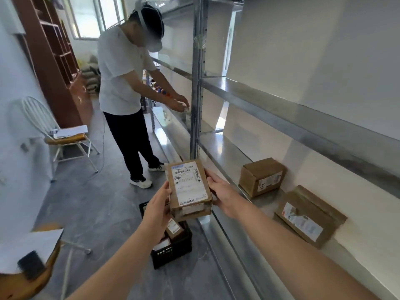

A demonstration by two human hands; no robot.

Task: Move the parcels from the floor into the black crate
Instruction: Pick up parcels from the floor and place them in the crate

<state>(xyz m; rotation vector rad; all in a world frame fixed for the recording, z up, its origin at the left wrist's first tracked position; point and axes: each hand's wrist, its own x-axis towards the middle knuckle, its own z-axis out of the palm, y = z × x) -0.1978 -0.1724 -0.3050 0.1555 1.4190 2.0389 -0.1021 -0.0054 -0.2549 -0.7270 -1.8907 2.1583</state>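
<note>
Left hand [159, 210] fingers wrapped on the near-left edge of a brown cardboard parcel [189, 189], thumb up along its side. Right hand [224, 194] clamps the opposite long edge, fingers curled behind, thumb on top near the barcode. Both arms stretched fwd, parcel held in the air w/ its white shipping label facing up, tilted a bit toward the camera.

Straight under it, at 6 o'clock from the parcel, sits the black crate [173, 249] on the grey floor [97, 202]; at least two smaller labelled parcels [174, 228] already lie inside. Held parcel hangs above the crate's far end, not touching it.

At 3 o'clock, the bottom level of the metal shelving [303, 128] carries two more cardboard boxes: one upright [260, 176], one bigger [309, 215] leaning on the wall.

At 12 o'clock a second person [125, 83] in a white tee and headset bends over the rack. White wire chair [60, 135] w/ papers at 10 o'clock. Round wooden table edge [28, 273] at 8 o'clock.
</note>
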